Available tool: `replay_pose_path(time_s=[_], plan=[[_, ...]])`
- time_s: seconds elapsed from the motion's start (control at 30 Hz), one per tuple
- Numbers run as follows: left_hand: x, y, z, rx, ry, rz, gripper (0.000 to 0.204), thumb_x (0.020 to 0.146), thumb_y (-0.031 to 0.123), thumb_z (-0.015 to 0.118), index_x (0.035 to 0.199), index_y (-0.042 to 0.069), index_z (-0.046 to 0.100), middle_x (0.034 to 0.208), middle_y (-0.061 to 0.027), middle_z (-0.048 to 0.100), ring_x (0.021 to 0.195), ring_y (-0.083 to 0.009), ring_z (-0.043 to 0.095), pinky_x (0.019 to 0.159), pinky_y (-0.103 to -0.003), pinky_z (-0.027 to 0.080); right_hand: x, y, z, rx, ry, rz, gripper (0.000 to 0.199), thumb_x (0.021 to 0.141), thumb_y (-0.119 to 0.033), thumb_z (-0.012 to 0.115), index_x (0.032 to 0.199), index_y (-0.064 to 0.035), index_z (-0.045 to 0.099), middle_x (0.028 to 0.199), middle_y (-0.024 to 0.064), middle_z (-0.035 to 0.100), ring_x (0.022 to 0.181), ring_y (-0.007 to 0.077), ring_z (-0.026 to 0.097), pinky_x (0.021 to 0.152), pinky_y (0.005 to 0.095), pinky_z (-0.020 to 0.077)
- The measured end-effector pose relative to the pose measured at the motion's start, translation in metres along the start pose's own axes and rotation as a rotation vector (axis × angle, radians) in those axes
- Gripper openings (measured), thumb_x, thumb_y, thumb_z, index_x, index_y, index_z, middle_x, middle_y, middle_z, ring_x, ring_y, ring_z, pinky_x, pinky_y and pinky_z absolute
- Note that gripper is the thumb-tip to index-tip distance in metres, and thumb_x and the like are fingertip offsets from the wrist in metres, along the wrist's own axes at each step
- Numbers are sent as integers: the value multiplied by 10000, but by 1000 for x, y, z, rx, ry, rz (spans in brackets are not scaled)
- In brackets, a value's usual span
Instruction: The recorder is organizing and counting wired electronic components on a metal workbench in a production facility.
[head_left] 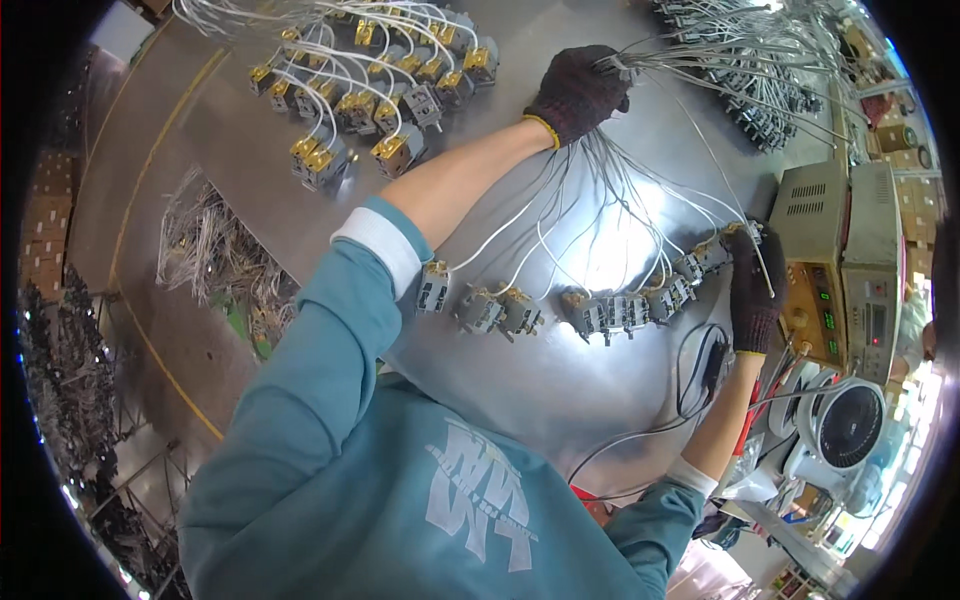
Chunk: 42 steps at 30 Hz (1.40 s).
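My left hand [580,95], in a dark knitted glove with a yellow cuff, is closed round a bundle of thin white and grey cables [600,150] above the metal table. From that bundle the leads fan down to a row of small boxy grey electrical units [610,312] with brass-coloured parts. At the right end of the row my right hand [755,295], gloved alike, has its fingers closed on one such unit [738,232]. One loose cable runs down across this glove. The glove partly hides the unit.
More wired units [370,100] stand grouped at the far left, and another dense group [760,110] at the far right. Beside my right hand are a metal instrument box [815,230] and a round black-and-white fan-like device [848,425]. A black cord [700,375] lies nearby.
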<state>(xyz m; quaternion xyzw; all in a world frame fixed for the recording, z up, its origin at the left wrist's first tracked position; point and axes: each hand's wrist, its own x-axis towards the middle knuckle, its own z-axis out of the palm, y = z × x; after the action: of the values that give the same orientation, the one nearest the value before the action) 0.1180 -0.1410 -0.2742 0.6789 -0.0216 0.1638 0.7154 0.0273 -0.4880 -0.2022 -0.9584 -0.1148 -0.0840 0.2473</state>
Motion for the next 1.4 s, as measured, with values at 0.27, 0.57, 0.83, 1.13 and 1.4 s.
replay_pose_path(time_s=[0.27, 0.57, 0.83, 1.13, 1.4], plan=[[4, -7, -7, 143, -82, 64, 279, 1026, 261, 640, 873, 41, 717, 718, -74, 752, 668, -183, 757, 654, -350, 614, 2, -11, -8, -193, -147, 39, 456, 1135, -267, 539, 1522, -26, 552, 1439, 222, 650, 1287, 309, 662, 1076, 411, 511], [3, -7, -3, -11, -148, -57, 351, 1034, 340, 607, 858, 53, 706, 736, -70, 764, 628, -159, 708, 638, -337, 581, -21, 24, -3, -25, -403, -44, 374, 1125, -188, 509, 1435, 13, 569, 1323, 216, 652, 1217, 366, 643, 1073, 403, 501], [6, -20, -12, 128, -168, 59, 206, 1042, 253, 659, 1036, 70, 752, 751, -51, 742, 664, -121, 696, 611, -294, 576, -40, -60, 10, -134, -152, -355, 353, 1127, -202, 439, 1252, 40, 663, 1198, 252, 686, 1110, 424, 654, 1002, 431, 504], [-1, -8, -13, -19, -158, 0, 222, 1014, 206, 654, 861, 55, 708, 724, -43, 722, 679, -129, 710, 642, -316, 591, -48, -86, 51, 128, -131, -183, 450, 1141, -292, 452, 1451, -10, 616, 1167, 190, 741, 1040, 280, 720, 942, 414, 546], [2, -8, -16, 178, -154, 168, 235, 1014, 239, 666, 872, 53, 698, 724, -57, 726, 693, -153, 725, 694, -332, 594, -40, -86, 44, -24, -176, -303, 445, 1117, -295, 493, 1421, -7, 641, 1039, 160, 770, 976, 278, 730, 908, 413, 548]])
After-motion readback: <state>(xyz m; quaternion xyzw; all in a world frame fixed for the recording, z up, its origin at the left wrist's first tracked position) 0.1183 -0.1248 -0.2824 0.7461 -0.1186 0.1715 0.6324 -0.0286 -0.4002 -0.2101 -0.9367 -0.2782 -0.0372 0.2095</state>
